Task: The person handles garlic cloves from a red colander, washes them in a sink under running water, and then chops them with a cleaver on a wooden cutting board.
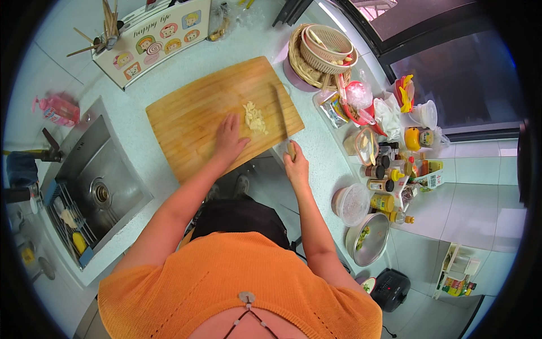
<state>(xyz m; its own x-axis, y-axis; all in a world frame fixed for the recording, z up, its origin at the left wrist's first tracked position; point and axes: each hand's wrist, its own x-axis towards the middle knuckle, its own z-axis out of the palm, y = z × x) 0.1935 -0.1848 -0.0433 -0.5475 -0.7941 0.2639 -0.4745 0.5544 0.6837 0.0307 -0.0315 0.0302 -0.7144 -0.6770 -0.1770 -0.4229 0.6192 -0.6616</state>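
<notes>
My left hand [230, 139] lies on the wooden cutting board [189, 116], its fingers stretched out and holding nothing. Just right of its fingertips is a small heap of pale yellow chopped pieces [255, 118]; from here I cannot tell what food they are. At the board's near right edge my right hand [296, 165] is closed round the handle of a kitchen knife [281, 116]. The blade points away from me over the right part of the board, apart from the pieces and seen nearly edge-on.
A steel sink [121, 192] is at the left, with a pink soap bottle [61, 110] behind it. Stacked baskets [327, 48], several seasoning jars [381, 172], a lidded plastic tub [351, 204] and a metal bowl [377, 240] line the right side. A cartoon-covered rack [155, 45] stands behind the board.
</notes>
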